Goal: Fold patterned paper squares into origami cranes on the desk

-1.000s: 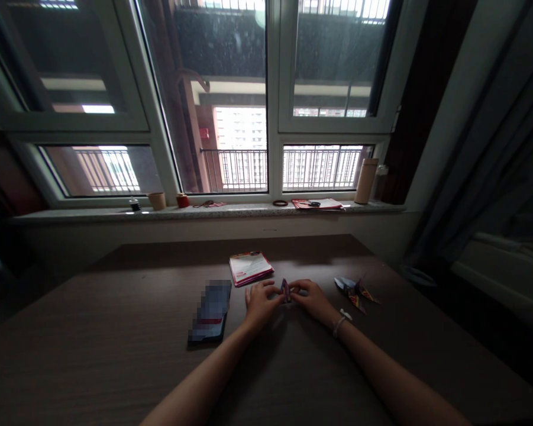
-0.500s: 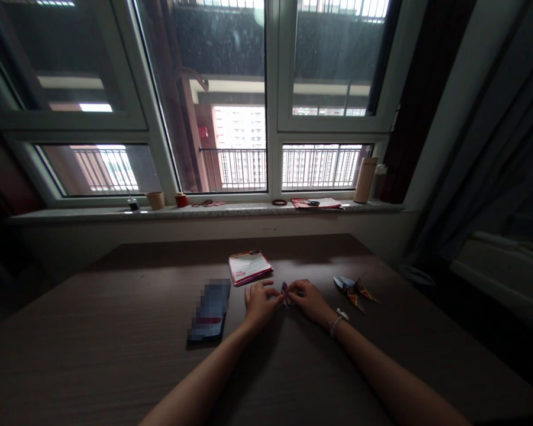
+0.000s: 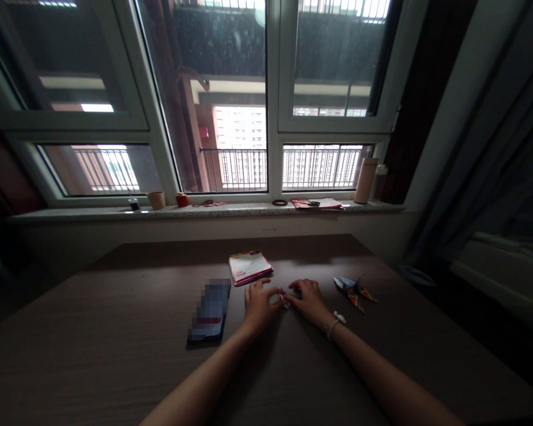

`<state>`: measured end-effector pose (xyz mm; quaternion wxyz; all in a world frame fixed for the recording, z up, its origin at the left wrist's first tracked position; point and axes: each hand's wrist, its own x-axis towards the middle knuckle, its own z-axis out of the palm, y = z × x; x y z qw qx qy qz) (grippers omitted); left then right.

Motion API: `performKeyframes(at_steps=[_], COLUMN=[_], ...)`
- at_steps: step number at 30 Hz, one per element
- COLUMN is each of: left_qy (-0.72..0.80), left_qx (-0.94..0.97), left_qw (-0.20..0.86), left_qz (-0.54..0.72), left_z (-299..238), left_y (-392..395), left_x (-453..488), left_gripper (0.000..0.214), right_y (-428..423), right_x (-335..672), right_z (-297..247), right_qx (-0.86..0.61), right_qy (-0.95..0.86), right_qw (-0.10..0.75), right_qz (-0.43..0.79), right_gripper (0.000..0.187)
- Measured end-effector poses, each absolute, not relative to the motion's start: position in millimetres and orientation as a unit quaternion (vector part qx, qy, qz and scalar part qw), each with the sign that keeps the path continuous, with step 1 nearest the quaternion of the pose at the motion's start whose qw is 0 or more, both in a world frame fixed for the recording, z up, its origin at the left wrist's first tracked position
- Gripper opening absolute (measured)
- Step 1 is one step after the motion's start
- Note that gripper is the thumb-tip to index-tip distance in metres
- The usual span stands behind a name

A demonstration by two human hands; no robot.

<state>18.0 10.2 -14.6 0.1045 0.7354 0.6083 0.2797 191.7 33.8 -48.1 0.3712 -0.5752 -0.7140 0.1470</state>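
A small paper (image 3: 285,302) is on the table (image 3: 115,331), well in from the far edge and closer to the right edge than the left. The left hand (image 3: 261,305) curves its thumb and forefinger around the paper's left side; whether they grip it I cannot tell. The right hand (image 3: 309,300) has its thumb at the paper's right side, with the forefinger arched apart from it. A bracelet (image 3: 336,325) circles the right wrist. The cards (image 3: 251,267) sit stacked between the left hand and the far edge. Left of that hand lies the phone (image 3: 210,310), partly blurred. Folded pieces (image 3: 354,291) rest near the right edge, beyond the right hand.
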Motion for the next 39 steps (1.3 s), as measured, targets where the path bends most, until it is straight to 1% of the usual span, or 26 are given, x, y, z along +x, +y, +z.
performKeyframes(at_steps=[3, 9, 14, 22, 27, 34, 39], left_qy=[0.601, 0.591, 0.599, 0.616, 0.626, 0.62, 0.616], left_qx=[0.748, 0.763, 0.764, 0.768, 0.766, 0.775, 0.776], left_qw=[0.096, 0.08, 0.064, 0.012, -0.007, 0.003, 0.02], left_qz=[0.263, 0.248, 0.232, 0.174, 0.143, 0.124, 0.139], left_z=[-15.5, -16.1, -11.9, -8.5, -8.6, -9.5, -14.1], left_y=[9.7, 6.0, 3.7, -1.8, -0.4, 3.8, 4.9], left_x=[16.8, 15.6, 14.9, 16.3, 15.1, 12.5, 9.5], left_gripper=[0.017, 0.016, 0.018, 0.027, 0.037, 0.043, 0.042], right_y=[34.9, 35.2, 34.4, 31.9, 32.0, 30.2, 28.7], right_x=[195.2, 202.1, 201.7, 200.7, 200.7, 200.5, 203.5], right_z=[-47.8, -44.7, -43.1, -37.0, -35.7, -32.6, -28.0], right_qx=[-0.571, -0.559, -0.558, -0.571, -0.582, -0.582, -0.562], right_qy=[-0.721, -0.741, -0.741, -0.747, -0.747, -0.745, -0.752], right_qw=[0.358, 0.335, 0.333, 0.294, 0.275, 0.274, 0.283], right_qz=[0.159, 0.163, 0.17, 0.171, 0.166, 0.177, 0.194], right_gripper=[0.023, 0.02, 0.019, 0.022, 0.021, 0.022, 0.023])
